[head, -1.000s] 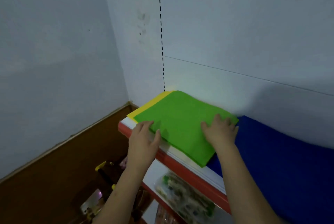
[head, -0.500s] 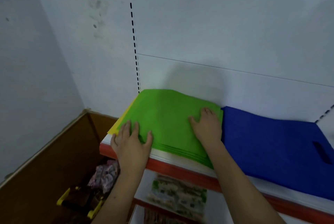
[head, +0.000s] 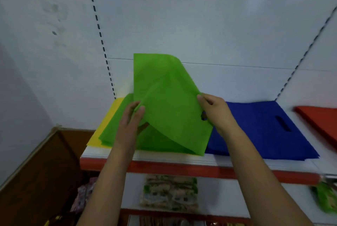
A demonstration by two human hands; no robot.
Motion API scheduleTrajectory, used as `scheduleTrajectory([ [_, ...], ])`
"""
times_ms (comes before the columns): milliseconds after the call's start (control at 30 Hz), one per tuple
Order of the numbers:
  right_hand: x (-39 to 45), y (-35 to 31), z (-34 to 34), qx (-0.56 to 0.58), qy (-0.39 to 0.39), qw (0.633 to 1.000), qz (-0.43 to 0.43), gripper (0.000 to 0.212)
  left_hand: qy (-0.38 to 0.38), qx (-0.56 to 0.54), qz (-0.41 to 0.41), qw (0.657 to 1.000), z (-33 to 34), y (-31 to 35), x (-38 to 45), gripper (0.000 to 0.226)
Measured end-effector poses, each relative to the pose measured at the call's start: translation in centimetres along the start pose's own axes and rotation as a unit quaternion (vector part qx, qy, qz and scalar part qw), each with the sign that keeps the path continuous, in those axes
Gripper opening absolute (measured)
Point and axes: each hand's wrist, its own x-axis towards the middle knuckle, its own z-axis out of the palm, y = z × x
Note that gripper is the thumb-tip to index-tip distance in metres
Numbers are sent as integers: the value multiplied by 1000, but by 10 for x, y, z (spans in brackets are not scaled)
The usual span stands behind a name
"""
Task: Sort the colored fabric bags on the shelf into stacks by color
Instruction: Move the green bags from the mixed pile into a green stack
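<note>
We are lifting the top green bag [head: 167, 101] off the green stack [head: 124, 134], which is lying on a yellow bag [head: 105, 125] at the shelf's [head: 182, 160] left end. Our left hand [head: 131, 121] is pinching the bag's near-left edge, fingers nearly straight. Our right hand [head: 215, 110] is curling round its right edge by the handle slot. The bag is tilting up and away from us, its long axis rising toward the back wall, between both hands. The blue stack [head: 264, 129] is lying just right, nearer our right hand, with a red stack [head: 321, 118] beyond.
</note>
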Motion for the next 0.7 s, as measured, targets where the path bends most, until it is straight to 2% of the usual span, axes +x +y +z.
scheduleTrajectory([
  [67,-20,-11,-33,115,8,993,31,17,-52,-57,-21,997,17,4,3,29],
  [133,-38,-13,-68,190,49,979,61,17,-85,-102,-51,990,40,4,-1,44],
  [167,-46,-10,-86,211,80,971,74,20,-95,-96,-56,989,54,2,-5,38],
  [233,-61,-1,-120,248,143,954,91,31,-109,-22,-9,994,81,-2,-17,15],
  [333,-86,16,-172,307,210,924,85,13,-142,29,46,988,128,-10,-40,29],
  [400,-106,27,-211,329,259,904,84,21,-184,56,66,979,163,-10,-58,30],
  [467,-128,39,-257,328,318,886,80,34,-217,62,87,970,201,-10,-74,32],
  [567,-169,52,-328,270,407,868,88,43,-239,69,118,961,261,-12,-102,36],
  [633,-199,62,-378,220,455,857,100,42,-254,76,136,955,303,-16,-125,34],
  [700,-228,72,-427,166,486,852,103,29,-270,79,136,950,347,-22,-151,33],
])
